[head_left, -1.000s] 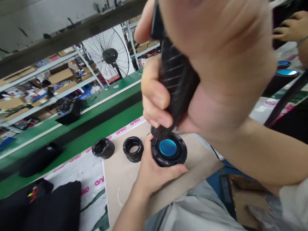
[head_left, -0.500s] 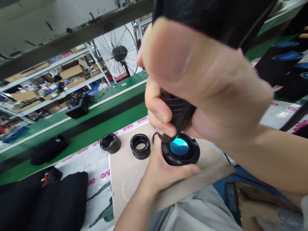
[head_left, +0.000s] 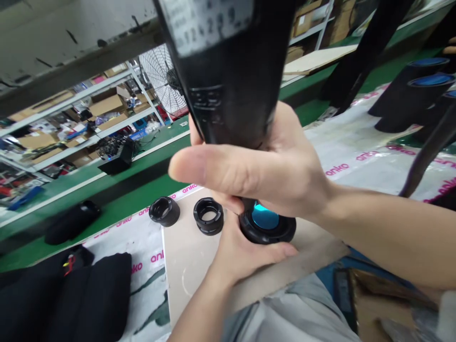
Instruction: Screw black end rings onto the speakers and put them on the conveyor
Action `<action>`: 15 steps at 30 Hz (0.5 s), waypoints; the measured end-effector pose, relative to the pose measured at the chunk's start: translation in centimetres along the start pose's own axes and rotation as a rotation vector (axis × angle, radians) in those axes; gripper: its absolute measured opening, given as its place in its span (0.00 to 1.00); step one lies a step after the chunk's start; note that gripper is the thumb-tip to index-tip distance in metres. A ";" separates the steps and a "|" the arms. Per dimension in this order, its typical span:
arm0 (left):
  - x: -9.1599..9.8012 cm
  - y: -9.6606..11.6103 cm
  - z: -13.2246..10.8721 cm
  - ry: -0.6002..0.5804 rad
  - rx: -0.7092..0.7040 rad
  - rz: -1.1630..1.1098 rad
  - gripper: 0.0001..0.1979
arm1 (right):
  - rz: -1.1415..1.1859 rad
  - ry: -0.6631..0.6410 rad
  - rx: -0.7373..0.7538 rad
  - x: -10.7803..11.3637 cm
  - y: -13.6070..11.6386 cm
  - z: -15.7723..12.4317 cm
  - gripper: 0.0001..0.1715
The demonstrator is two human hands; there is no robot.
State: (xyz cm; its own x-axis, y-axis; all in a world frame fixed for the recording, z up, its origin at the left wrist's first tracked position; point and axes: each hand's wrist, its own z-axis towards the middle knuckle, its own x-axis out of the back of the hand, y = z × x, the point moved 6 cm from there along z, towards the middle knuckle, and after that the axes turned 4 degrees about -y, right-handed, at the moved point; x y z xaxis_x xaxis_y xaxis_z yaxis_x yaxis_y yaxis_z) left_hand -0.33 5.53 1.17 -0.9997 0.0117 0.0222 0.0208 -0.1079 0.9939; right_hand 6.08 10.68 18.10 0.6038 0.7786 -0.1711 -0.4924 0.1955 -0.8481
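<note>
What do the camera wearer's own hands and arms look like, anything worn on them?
The left hand and right hand are ungloved, with no ring or watch visible. Both forearms are bare where they show; pale cloth, probably a sleeve, appears at lower right.

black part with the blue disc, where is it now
In the head view, the black part is right of centre in the lower half, gripped by the left hand, partly hidden by the right hand and right of the nearest black ring.
</note>
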 end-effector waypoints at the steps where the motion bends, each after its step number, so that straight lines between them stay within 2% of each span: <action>1: 0.0 0.0 0.0 0.003 0.017 -0.009 0.45 | -0.021 0.012 -0.010 0.2 0.2 -0.1 0.26; 4: -0.1 0.2 -0.1 0.001 0.033 -0.019 0.46 | -0.040 -0.008 0.022 0.5 0.4 -0.4 0.22; 8: -0.2 0.5 0.0 -0.013 0.010 -0.022 0.44 | 0.030 -0.097 0.065 0.2 0.2 -0.2 0.31; 13: -0.3 0.0 -0.3 0.033 -0.004 -0.041 0.50 | 0.046 -0.245 -0.084 -0.9 0.4 0.5 0.35; 15: -0.4 -0.5 -0.7 0.062 0.000 -0.055 0.55 | 0.089 -0.298 -0.109 -1.3 0.5 0.6 0.29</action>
State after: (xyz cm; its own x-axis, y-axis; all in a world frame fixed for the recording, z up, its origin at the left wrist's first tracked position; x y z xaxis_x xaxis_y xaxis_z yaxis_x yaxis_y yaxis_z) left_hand 0.04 4.91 0.58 -0.9983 -0.0443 -0.0391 -0.0340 -0.1091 0.9934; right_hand 4.65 10.13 18.19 0.3432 0.9332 -0.1062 -0.4551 0.0663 -0.8880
